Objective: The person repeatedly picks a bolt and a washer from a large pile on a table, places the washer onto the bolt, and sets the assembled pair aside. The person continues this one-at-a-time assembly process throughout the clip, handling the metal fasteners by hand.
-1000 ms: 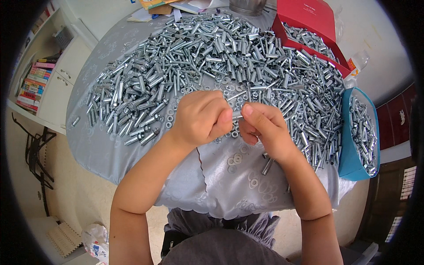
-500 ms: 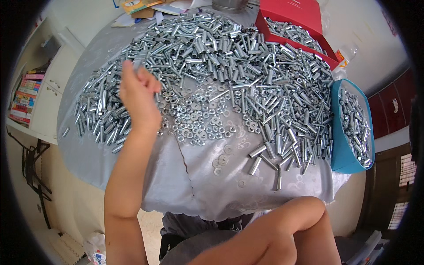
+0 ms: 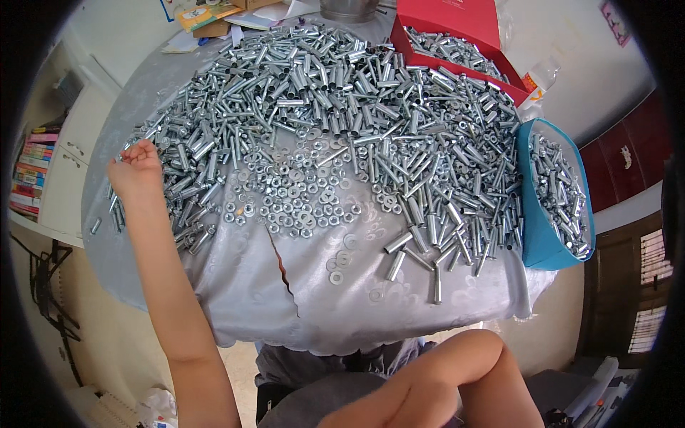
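the left hand (image 3: 135,170) has its grip half curled beside metal bolts (image 3: 203,150) on the left of the counter (image 3: 137,96); whether it holds one, i cannot tell. right hand out of view. bolts should be hard, slick, light: pinch mid-shank. torn silvery cloth (image 3: 239,285) underneath; white cabinet (image 3: 61,192) at left.

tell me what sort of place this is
Likely a room in a home: a silvery tablecloth under the metal parts, colourful books, and a white cupboard.

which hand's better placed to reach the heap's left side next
Likely left: the left hand is at the left edge of the heap; the right hand is out of view, its arm bent low.
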A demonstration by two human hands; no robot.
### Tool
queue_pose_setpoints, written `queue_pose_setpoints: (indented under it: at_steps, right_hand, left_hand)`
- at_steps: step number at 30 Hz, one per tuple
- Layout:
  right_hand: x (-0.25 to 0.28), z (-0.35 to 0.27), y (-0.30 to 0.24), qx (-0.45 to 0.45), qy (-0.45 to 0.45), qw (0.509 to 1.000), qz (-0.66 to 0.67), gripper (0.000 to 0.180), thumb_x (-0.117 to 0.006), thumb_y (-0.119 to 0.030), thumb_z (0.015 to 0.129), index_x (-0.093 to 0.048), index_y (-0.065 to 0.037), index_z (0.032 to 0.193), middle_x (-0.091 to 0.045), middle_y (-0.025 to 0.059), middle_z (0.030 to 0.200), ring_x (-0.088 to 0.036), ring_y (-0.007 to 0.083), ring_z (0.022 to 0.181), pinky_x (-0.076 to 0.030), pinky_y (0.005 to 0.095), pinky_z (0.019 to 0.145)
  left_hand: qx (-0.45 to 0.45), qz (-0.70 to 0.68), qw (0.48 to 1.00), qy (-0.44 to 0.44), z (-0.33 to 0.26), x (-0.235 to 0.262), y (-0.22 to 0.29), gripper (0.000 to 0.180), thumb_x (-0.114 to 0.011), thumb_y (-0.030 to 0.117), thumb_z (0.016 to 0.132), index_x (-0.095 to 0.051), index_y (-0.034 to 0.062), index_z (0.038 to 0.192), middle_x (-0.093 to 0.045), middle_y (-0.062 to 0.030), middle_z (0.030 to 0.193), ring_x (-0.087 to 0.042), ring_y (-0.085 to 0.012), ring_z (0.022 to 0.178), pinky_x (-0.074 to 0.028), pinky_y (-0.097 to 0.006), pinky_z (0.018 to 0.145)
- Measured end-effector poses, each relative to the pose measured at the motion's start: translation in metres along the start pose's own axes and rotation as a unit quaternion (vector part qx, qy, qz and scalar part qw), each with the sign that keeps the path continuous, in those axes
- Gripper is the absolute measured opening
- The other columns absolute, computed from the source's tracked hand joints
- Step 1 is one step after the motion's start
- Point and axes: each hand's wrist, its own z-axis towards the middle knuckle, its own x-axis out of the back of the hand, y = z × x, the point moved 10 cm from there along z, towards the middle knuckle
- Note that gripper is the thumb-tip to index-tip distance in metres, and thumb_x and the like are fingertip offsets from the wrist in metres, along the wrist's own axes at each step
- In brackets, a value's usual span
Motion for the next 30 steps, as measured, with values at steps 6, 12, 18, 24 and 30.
queue_pose_setpoints:
  at_steps: [6,12,18,24,30]
  right_hand:
    - [0.046,-0.026,-0.117,0.109,0.177,0.825,-0.526,0.014,-0.048,-0.013,0.088,-0.055,-0.002,0.084,-0.054,0.0055,0.082,-0.052,0.0124,0.081,-0.041,0.0254,0.071]
    - [0.046,-0.057,-0.243,0.163,0.321,0.071,-0.93,0.008,-0.061,-0.007,0.074,-0.057,-0.002,0.079,-0.058,0.01,0.078,-0.053,0.025,0.073,-0.042,0.0331,0.066]
    - [0.066,-0.068,-0.25,0.134,0.359,0.098,-0.918,0.015,-0.062,-0.01,0.073,-0.061,-0.003,0.086,-0.058,0.0115,0.085,-0.051,0.029,0.085,-0.041,0.0359,0.077]
    - [0.063,-0.069,-0.248,0.132,0.354,0.071,-0.923,0.016,-0.063,-0.01,0.073,-0.062,-0.003,0.088,-0.058,0.0117,0.089,-0.05,0.0291,0.088,-0.04,0.0357,0.079]
    - [0.068,-0.063,-0.24,0.125,0.317,0.075,-0.937,0.02,-0.063,-0.012,0.073,-0.062,-0.003,0.091,-0.058,0.011,0.092,-0.049,0.0295,0.09,-0.04,0.0371,0.082]
  left_hand:
    - [-0.005,0.012,1.0,0.0,-0.003,-0.004,0.002,0.028,-0.032,0.026,0.09,-0.036,0.0056,0.072,-0.037,-0.0042,0.062,-0.036,-0.0146,0.052,-0.044,-0.033,0.059]
    - [-0.045,0.256,0.951,-0.168,-0.076,-0.059,-0.044,0.014,-0.048,0.02,0.083,-0.048,0.0061,0.079,-0.043,-0.0017,0.066,-0.043,-0.011,0.053,-0.044,-0.029,0.055]
    - [-0.163,0.594,0.658,-0.434,-0.167,-0.085,-0.116,0.016,-0.057,0.018,0.081,-0.055,0.0047,0.088,-0.054,-0.0028,0.079,-0.054,-0.0163,0.07,-0.044,-0.027,0.066]
    - [-0.312,0.637,0.421,-0.565,-0.239,-0.081,-0.151,0.021,-0.06,0.019,0.077,-0.061,0.004,0.092,-0.056,-0.0077,0.096,-0.052,-0.0258,0.091,-0.041,-0.035,0.08]
    - [-0.308,0.647,0.406,-0.568,-0.234,-0.074,-0.158,0.02,-0.061,0.019,0.077,-0.063,0.0025,0.088,-0.056,-0.007,0.097,-0.051,-0.0246,0.093,-0.041,-0.034,0.082]
